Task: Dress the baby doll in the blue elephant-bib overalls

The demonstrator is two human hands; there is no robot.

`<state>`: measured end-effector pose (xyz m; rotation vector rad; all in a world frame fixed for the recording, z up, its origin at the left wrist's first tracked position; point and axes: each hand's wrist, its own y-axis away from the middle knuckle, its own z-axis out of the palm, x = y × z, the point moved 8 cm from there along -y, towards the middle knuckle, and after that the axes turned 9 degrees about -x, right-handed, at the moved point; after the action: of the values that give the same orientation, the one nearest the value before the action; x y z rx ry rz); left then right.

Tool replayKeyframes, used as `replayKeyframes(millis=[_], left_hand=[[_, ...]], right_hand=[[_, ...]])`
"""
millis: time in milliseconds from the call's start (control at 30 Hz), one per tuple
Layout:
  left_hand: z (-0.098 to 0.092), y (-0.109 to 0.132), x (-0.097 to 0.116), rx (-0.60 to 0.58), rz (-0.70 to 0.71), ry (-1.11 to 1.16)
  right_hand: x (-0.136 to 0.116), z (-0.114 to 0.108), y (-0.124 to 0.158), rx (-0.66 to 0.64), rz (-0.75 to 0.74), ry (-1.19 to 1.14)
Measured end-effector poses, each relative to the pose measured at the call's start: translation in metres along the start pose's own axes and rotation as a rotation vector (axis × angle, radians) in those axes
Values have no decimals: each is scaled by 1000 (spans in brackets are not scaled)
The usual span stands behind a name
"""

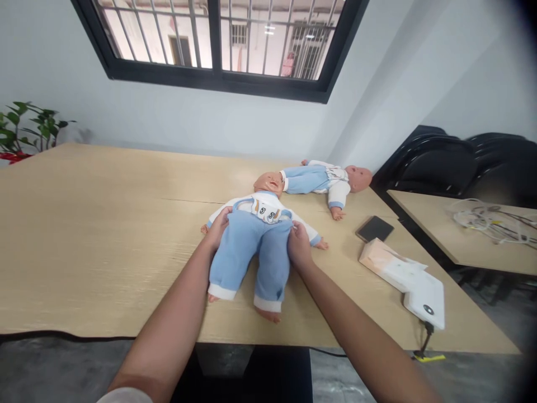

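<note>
A baby doll (268, 182) lies on its back on the wooden table, feet toward me. It wears a white top with a printed face and light blue trousers (245, 238) with white cuffs. My left hand (218, 226) grips the trousers' waistband at the left side, fingers closed on the cloth. On the opposite side my right hand (298, 242) pinches the waistband too. The band is stretched wide between both hands, below the printed face. Some of my fingers are hidden by the cloth.
A second doll (310, 178) in matching clothes lies behind, head to the right. At the right are a dark flat object (375, 229), a tissue box (384, 260) and a white device (425, 299) with a cable. Black chairs (436, 162) and a side table with cables (495, 221) stand beyond.
</note>
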<state>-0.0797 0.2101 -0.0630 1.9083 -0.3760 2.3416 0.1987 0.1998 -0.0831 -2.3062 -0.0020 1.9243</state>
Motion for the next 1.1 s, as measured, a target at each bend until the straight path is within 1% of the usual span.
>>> replayKeyframes(millis=[133,200,267,333,433,500,667,733,800,900,967,1033,1100], left_hand=[[-1,2,-3,-32,-71,30],[-4,2,-8,-54,-103,29],[-6,1,-14,-68,-130,51],[-5,0,-20,-79,-147,96],[3,-1,-24,-76,-140,171],[13,-1,-25,-65,-138,215],[38,1,-18,-38,-115,301],[42,2,-15,-26,-100,344],[42,3,-15,7,-107,380],[36,7,-19,67,-140,376],[31,11,-22,87,-158,334],[27,15,-23,97,-166,279],[23,19,-25,103,-177,226]], right_hand=[[-3,0,4,-46,-15,15],[-4,-3,5,-44,-27,47],[-2,-7,5,-23,-2,41],[4,-9,5,1,59,-29],[5,-9,7,6,138,-185],[1,-4,9,-41,184,-284],[-12,20,19,-273,332,-525],[-15,25,22,-313,354,-566],[-17,24,22,-301,332,-530],[-15,11,21,-185,247,-376],[-9,3,21,-121,235,-313],[-1,1,21,-112,268,-321],[4,2,21,-149,295,-375]])
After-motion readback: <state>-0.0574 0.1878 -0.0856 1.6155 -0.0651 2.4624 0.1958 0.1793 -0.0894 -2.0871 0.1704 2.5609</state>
